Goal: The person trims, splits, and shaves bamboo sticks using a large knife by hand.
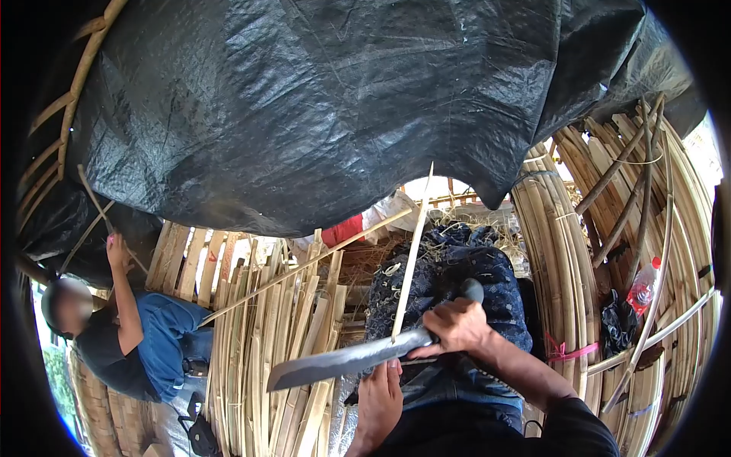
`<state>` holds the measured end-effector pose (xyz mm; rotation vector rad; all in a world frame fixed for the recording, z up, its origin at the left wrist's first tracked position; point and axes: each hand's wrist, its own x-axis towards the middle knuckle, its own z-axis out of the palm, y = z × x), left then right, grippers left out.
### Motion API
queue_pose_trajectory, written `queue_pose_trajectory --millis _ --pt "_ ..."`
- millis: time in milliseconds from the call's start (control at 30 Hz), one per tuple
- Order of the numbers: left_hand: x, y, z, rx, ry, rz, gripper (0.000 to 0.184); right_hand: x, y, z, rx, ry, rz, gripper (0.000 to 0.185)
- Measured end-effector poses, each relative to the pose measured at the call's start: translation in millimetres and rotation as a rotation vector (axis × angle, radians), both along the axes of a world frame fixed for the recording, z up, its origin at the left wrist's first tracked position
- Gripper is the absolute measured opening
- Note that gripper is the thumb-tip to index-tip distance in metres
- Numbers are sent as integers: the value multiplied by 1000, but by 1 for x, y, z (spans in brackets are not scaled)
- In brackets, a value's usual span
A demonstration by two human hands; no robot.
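Note:
My right hand [457, 327] is wrapped round the dark handle of a long machete [335, 365], whose broad blade points to the left. Just below the blade is my left hand [380, 396], its fingers pressed together close to the lower end of a thin bamboo strip [413, 259]. The strip rises from the blade, narrow and pointed at its top. Part of its lower end is hidden by the blade and my fingers. Beneath both hands are my legs in dark patterned cloth [472, 266], with shavings on them.
A co-worker [152, 335] sits at the left, one arm raised. Split bamboo slats [282, 358] stand left of my legs, and tied bamboo bundles [556, 259] at the right. A black tarp [327, 114] hangs overhead. A plastic bottle [644, 286] is at the right.

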<state>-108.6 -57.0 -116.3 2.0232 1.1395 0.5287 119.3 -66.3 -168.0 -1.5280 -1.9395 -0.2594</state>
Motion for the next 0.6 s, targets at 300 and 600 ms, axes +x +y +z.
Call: queue_pose_trajectory --millis 300,600 --pt "-74 -39 -15 -339 45 234 41 156 13 -43 -77 364 -901 58" --pt "-29 13 2 -1054 -540 173 37 21 -10 -24 -236 1305 -199 54"
